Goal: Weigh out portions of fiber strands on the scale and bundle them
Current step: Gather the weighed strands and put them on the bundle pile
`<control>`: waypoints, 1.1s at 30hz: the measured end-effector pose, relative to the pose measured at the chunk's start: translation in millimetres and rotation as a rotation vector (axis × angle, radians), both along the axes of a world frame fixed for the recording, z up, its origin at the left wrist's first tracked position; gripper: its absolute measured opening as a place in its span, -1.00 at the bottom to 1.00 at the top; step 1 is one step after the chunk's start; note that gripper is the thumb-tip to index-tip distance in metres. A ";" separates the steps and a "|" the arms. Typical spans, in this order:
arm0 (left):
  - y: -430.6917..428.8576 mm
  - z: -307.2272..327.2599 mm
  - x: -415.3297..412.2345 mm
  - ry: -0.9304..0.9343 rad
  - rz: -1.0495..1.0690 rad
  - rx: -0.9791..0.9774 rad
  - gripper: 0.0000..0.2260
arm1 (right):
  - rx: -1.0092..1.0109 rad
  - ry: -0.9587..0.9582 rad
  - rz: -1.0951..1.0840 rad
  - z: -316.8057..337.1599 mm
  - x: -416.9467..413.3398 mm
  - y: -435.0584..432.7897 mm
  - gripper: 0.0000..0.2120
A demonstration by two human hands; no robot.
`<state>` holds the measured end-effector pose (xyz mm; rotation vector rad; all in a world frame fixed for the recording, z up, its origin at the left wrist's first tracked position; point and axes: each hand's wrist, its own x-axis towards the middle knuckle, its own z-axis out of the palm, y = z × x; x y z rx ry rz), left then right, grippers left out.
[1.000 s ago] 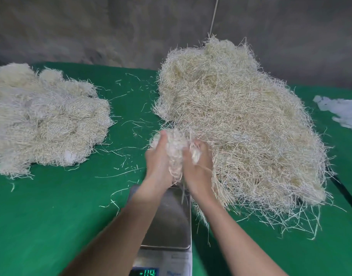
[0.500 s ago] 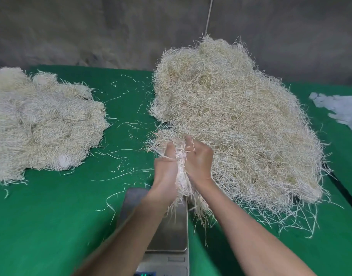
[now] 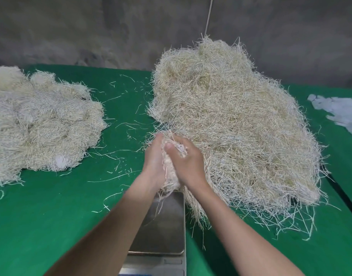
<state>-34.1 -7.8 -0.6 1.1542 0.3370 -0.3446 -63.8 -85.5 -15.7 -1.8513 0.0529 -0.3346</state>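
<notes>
Strands (image 3: 171,177) now sit squeezed between left hand (image 3: 153,166) and right hand (image 3: 189,166).

light soft, even, fairly bright | shadows faint | dull sheen on scale (image 3: 167,226) at 6 o'clock | edges bowed | wall (image 3: 91,26) dim at 12 o'clock

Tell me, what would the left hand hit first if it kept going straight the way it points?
Likely the near edge of the big loose pile, just beyond the bunch that the left hand grips; depth is unclear.
</notes>
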 end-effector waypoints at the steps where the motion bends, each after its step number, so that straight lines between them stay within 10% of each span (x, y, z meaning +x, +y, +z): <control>1: 1.7 -3.3 -3.4 0.019 0.012 -0.054 -0.67 | 0.060 0.021 -0.084 3.7 5.0 -6.3 -0.90; 5: 9.0 -21.3 -16.2 0.000 -0.088 0.090 -0.22 | 0.500 0.057 -0.285 12.0 25.9 -20.8 -0.90; 8: 5.8 -21.7 -23.5 0.151 -0.169 -0.226 -0.05 | 0.438 0.092 -0.330 9.4 33.6 -16.5 -0.66; 12: 6.9 -7.4 0.5 0.169 0.051 -0.348 -0.41 | -0.270 -0.106 -0.124 -12.2 5.4 -8.1 -0.74; 17: -3.5 -4.1 -20.8 -0.128 -0.003 -0.169 -0.89 | -0.450 -0.358 -0.017 -0.2 -9.5 16.1 -0.75; 25: 1.7 18.3 15.1 -0.157 0.092 0.120 -0.71 | -0.232 -0.091 0.144 6.2 -2.4 23.9 -0.55; 33: 5.4 23.5 22.2 -0.138 -0.142 -0.012 -0.44 | 0.064 0.080 -0.216 32.9 39.6 -23.7 -0.48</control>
